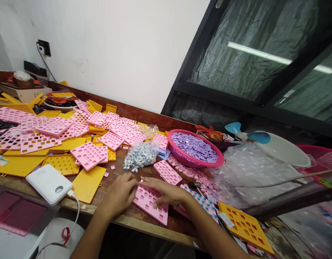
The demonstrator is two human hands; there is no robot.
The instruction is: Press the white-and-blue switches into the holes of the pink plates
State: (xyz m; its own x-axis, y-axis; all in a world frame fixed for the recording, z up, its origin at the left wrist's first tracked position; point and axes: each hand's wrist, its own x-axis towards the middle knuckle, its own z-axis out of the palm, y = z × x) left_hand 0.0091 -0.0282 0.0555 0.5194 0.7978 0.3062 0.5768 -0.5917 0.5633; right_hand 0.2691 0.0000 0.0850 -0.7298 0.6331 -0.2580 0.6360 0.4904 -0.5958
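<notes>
Hands, two: left hand [122, 194] and right hand [166, 193] rest flat, grip loose, on one pink grid tray [149, 205].

Wooden bench [119, 217], brown, along a white wall. Strewn with pink grids [89, 154] and yellow plates [86, 183]. White power bank [49, 183] at the near edge. Clear bag of blue-white bits [141, 155] mid-bench. Pink basket [182, 156] of lilac caps just beyond. Crumpled clear plastic [244, 172] to the right, orange grid [244, 226] near the front edge.
</notes>
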